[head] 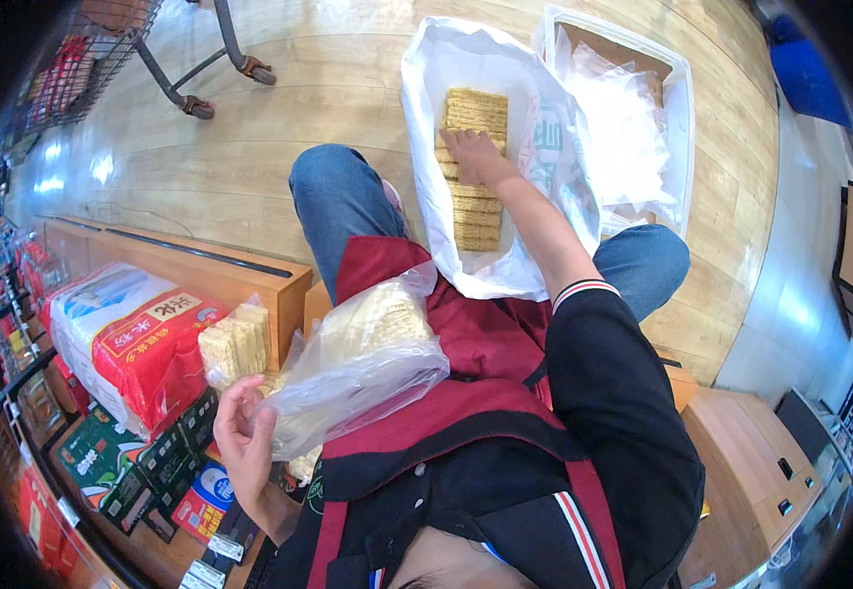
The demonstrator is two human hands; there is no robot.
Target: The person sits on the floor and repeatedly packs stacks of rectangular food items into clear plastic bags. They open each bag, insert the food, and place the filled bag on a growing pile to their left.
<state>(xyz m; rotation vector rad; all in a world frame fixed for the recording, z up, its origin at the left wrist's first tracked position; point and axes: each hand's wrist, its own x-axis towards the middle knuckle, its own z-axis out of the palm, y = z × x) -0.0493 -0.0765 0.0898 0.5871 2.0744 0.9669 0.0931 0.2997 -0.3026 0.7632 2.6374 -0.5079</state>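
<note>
My left hand (246, 427) is at the near end of a clear plastic bag (353, 368), its thumb and curled fingers at the bag's edge. Pale dried noodle blocks fill the bag, which lies tilted across my lap. My right hand (474, 156) reaches into a wide-mouthed white sack (430, 191) between my knees. Its fingers lie on a row of yellowish dried noodle blocks (476, 221); whether they grip one is hidden. To the left, another clear pack of noodle blocks (235, 342) stands beside a large red and white printed package (139, 339).
A translucent plastic bin (680, 147) holding clear bags (614, 132) stands right of the sack. A wheeled wire cart (95, 66) is at the upper left. Wooden display units (279, 294) with dark green boxes (99, 453) are left; a wooden cabinet (750, 456) is lower right.
</note>
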